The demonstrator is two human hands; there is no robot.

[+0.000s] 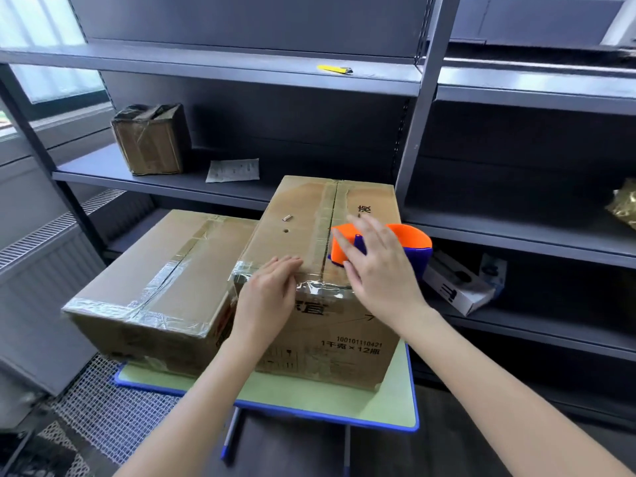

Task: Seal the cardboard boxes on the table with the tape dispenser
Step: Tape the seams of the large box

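Note:
Two taped cardboard boxes stand on a small green table (pixel 395 404) with a blue rim. The taller right box (pixel 309 215) has clear tape along its centre seam and crinkled tape over its near top edge. My left hand (pixel 270 290) lies flat with straight fingers on that near edge. My right hand (pixel 375 266) hovers with spread fingers over the orange and purple tape dispenser (pixel 409 241), which sits on the box top at the right of the seam. The lower left box (pixel 165 270) carries tape along its seam and front edge.
Grey metal shelving stands behind the table. On it are a small taped box (pixel 151 139), a paper sheet (pixel 232 170), a yellow utility knife (pixel 334 68), a white carton (pixel 457 287) and a gold item (pixel 624 204). Mesh grating (pixel 113 407) covers the floor at left.

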